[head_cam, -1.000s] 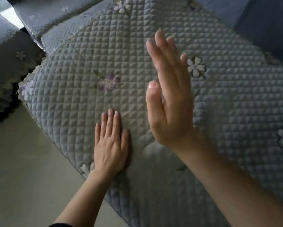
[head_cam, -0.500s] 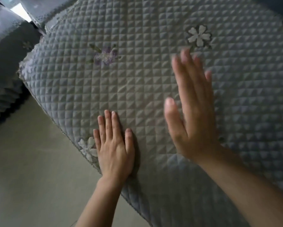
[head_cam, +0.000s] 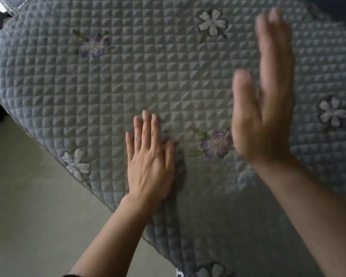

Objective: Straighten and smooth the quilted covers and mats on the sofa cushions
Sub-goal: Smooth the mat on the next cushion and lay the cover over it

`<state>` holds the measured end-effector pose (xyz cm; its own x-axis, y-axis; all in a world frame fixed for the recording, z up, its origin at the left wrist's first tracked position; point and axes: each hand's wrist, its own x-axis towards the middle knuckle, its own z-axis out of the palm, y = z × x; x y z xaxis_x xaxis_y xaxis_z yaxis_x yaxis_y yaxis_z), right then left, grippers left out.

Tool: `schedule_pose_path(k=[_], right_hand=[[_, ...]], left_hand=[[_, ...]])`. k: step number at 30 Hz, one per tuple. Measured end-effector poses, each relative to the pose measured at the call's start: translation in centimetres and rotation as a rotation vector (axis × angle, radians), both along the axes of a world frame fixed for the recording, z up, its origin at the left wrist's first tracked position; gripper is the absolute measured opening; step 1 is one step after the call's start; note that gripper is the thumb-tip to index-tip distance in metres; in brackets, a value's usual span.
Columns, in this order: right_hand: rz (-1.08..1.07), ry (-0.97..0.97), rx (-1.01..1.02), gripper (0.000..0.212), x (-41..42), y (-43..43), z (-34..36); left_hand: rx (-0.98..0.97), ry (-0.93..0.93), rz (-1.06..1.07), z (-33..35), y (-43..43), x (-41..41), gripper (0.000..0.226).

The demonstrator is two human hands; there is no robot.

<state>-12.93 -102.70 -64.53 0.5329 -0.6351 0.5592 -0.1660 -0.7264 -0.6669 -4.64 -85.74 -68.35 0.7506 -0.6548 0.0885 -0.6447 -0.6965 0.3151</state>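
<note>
- The quilted cover [head_cam: 168, 76] fills most of what I see. It is grey-blue, stitched in small raised squares, and spread over the sofa cushion. Its bound edge runs slantwise from the far left down to the near middle.
- The floor [head_cam: 28, 216] is plain and pale, and takes up the near left corner below that edge.
- The right hand [head_cam: 264, 108] stands over the right half of the cover with a bare forearm behind it. Its fingers are straight and close together, pointing to the far side, with the thumb out to the left. It holds nothing. It is blurred, so I cannot tell whether it touches the fabric.
- The left hand [head_cam: 150, 162] lies palm down on the cover, just inside the near left edge. Its fingers are straight and together, pointing away, and the thumb lies along the right side. It presses flat and grasps nothing, and the fabric dips a little just right of the thumb.
- A purple flower [head_cam: 216, 143] is stitched between the two hands, just beside the right palm.
- A second purple flower [head_cam: 94, 46] sits at the far left.
- A white flower [head_cam: 212, 23] sits at the far middle, and another white flower [head_cam: 332, 111] lies right of the right hand.
- A pale edge flower [head_cam: 77, 162] sits on the border, left of the left hand.
</note>
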Motion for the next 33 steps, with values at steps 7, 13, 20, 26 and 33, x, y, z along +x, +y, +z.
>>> schedule_pose_path(k=[7,13,20,26,33], right_hand=[[0.173,0.674,0.144,0.067,-5.7,-0.2,-8.9],[-0.1,0.079,0.078,0.058,-6.5,-2.8,-1.0],[0.127,0.834,-0.017,0.068,-13.6,0.8,-12.4],[-0.182,0.085,0.103,0.056,-16.4,1.9,-3.8],[0.089,0.79,-0.075,0.06,-24.4,9.0,-15.3]], left_hand=[[-0.368,-0.067,-0.149,3.1,-3.2,-4.2,0.057],[0.158,-0.082,-0.254,-4.0,-0.9,-6.5,0.063],[-0.352,-0.04,-0.185,1.5,-3.0,-9.7,0.06],[0.148,-0.073,-0.344,-6.3,1.0,-14.7,0.064],[-0.325,-0.061,-0.31,0.4,-2.0,-15.3,0.061]])
